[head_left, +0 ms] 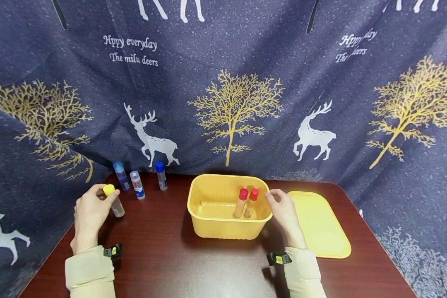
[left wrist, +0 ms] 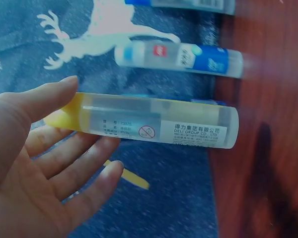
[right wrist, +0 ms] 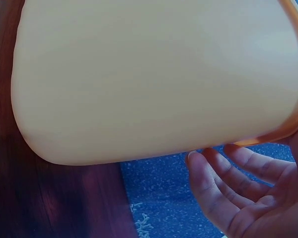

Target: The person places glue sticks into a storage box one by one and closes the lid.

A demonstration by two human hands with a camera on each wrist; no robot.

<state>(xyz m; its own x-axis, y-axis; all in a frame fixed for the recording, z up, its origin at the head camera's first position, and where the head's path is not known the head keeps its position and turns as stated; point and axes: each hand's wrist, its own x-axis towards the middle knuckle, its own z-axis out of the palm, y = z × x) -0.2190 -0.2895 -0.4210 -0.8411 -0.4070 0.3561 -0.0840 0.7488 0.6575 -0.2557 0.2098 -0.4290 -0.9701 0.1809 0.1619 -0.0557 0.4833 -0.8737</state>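
My left hand point(head_left: 90, 213) pinches a clear glue bottle point(left wrist: 159, 119) by its yellow cap point(head_left: 109, 189), thumb on one side and fingers on the other. The bottle stands nearly upright, its base close over the table at the left. With the right hand point(head_left: 284, 213) I grip the rim of a yellow plastic bin point(head_left: 229, 229) at its right end; the thumb is mostly hidden in the right wrist view. Inside the bin, two glue bottles with red caps, one darker point(head_left: 240, 203) and one brighter point(head_left: 251, 203), lean toward the right side.
Behind the left hand stand a blue-capped dark bottle point(head_left: 122, 177), a clear-capped glue stick point(head_left: 137, 185) and another blue-capped bottle point(head_left: 162, 176). A yellow lid point(head_left: 320, 225) lies flat right of the bin. A dark printed cloth point(head_left: 246, 49) hangs behind the table point(head_left: 164, 260).
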